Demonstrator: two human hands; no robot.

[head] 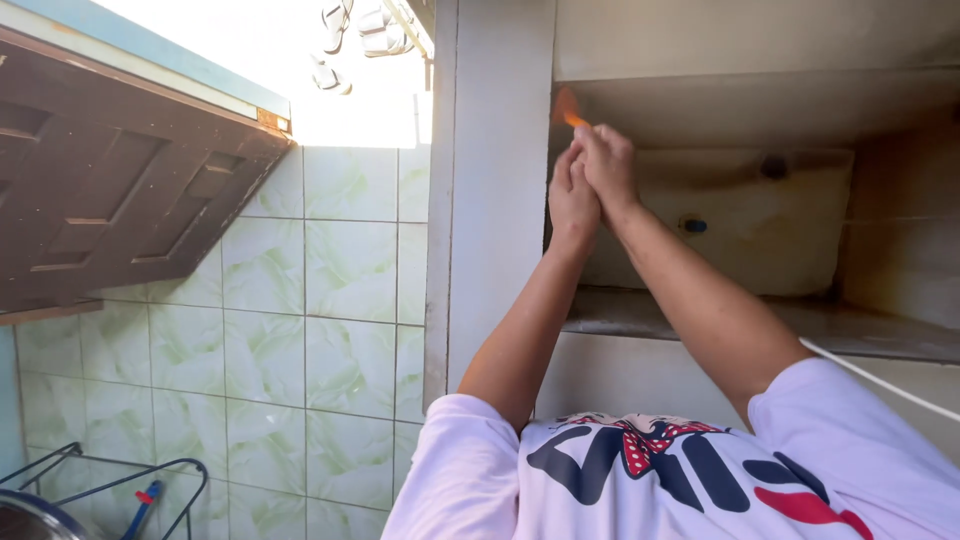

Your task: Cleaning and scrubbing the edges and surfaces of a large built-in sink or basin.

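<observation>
My left hand (pixel 572 200) and my right hand (pixel 606 165) are raised and pressed together in front of a grey concrete recess (pixel 760 110). A small orange object (pixel 567 106) sticks out above their joined fingertips. Its lower part is hidden by the fingers, so its kind is unclear. Both bare forearms reach out from my white printed T-shirt (pixel 470 470) at the bottom of the view. Behind the hands lies a stained pale basin wall (pixel 770 250) with a small blue fitting (pixel 692 225) and a dark hole (pixel 772 167).
A grey pillar (pixel 495 200) stands just left of the hands, with green tiled wall (pixel 330 330) beyond it. A brown panelled wooden door (pixel 110 190) is at the left, a dark metal rack (pixel 120 480) at the bottom left, and a white cord (pixel 870 378) at my right sleeve.
</observation>
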